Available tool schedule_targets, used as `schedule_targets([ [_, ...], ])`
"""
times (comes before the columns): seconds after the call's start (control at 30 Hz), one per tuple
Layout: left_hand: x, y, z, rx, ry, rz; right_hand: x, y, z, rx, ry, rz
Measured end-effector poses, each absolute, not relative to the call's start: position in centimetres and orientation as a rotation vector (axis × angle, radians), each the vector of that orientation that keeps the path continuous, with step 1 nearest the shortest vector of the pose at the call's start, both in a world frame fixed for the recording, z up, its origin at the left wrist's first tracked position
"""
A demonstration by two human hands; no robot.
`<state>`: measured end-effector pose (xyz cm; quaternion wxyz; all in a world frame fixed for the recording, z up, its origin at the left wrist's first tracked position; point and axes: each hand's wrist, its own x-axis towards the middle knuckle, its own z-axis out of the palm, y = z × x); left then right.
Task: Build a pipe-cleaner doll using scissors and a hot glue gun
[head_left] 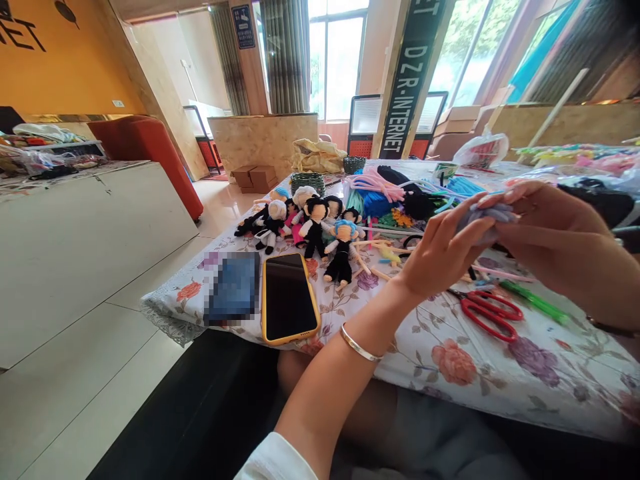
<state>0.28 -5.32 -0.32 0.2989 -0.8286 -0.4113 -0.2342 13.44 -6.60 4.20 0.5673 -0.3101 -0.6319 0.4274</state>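
Note:
Above the right part of the table, my left hand (435, 257) and my right hand (560, 227) meet around a small greyish-purple fuzzy piece (483, 217), which looks like coiled pipe cleaner. Fingers of both hands are closed on it and cover much of its shape. Beneath them on the cloth lie red-handled scissors (493, 310) and a bright green slim tool (535, 301). Left of my forearm, several small fuzzy dolls (316, 230) are grouped together, and the front one (343, 257) has blue hair and black clothes.
A yellow-cased phone (291, 300) lies beside a blurred-out blue item (234, 287) near the table's front left. Pipe cleaner bundles (377, 183) are piled behind the dolls. Dark woven baskets (307, 183) stand farther back. The flowered tablecloth (420, 353) hangs over the front edge.

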Motion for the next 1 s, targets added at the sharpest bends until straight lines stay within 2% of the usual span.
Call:
schedule_targets([
  [0.3,1.1,-4.2,-1.6,-2.181,-1.114,-0.925,12.9,-6.3,4.7,-0.779,-1.403,1.037],
  [0.63,0.4,-5.3,-0.2,-2.203,-1.089,-0.566,13.5,-6.4,5.3,-0.891,-1.476,1.037],
  [0.87,1.2,-4.1,-1.3,-2.238,-1.101,-0.893,13.8,-5.6,4.9,-0.870,-1.441,1.075],
  [0.93,1.0,-4.2,-1.3,-2.223,-1.069,-0.732,13.8,-5.6,4.9,-0.859,-1.436,1.078],
  [1.0,0.6,-4.4,-1.3,-2.197,-1.015,-0.379,13.8,-5.6,4.8,-0.845,-1.446,1.087],
])
